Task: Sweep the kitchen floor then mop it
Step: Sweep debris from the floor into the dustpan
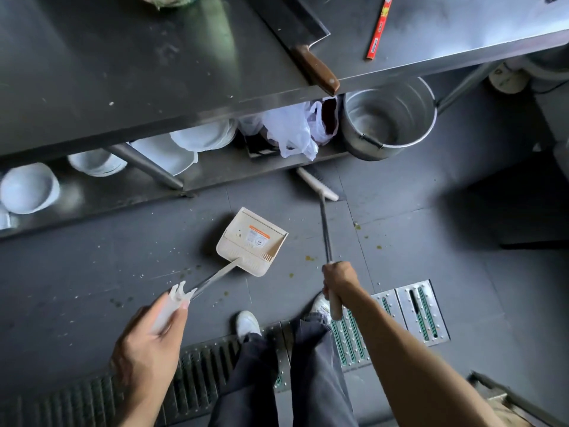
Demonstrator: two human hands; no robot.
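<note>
My left hand (154, 337) grips the white handle of a beige dustpan (251, 241), whose pan rests on the dark floor (92, 257) just in front of my feet. My right hand (338, 283) is closed around the long thin handle of a broom (317, 184). The broom's white head with dark bristles lies on the floor at the edge of the steel table's lower shelf, to the right of the pan. Small yellow-green crumbs (309, 258) are scattered on the floor between pan and broom and to the left of the pan.
A steel table (123, 72) stands ahead, with a cleaver (308, 53) overhanging its edge and a red packet (378, 29). Its lower shelf holds white bowls (29, 188), plastic bags (292, 127) and a metal pot (388, 118). Drain grates (421, 309) run by my feet.
</note>
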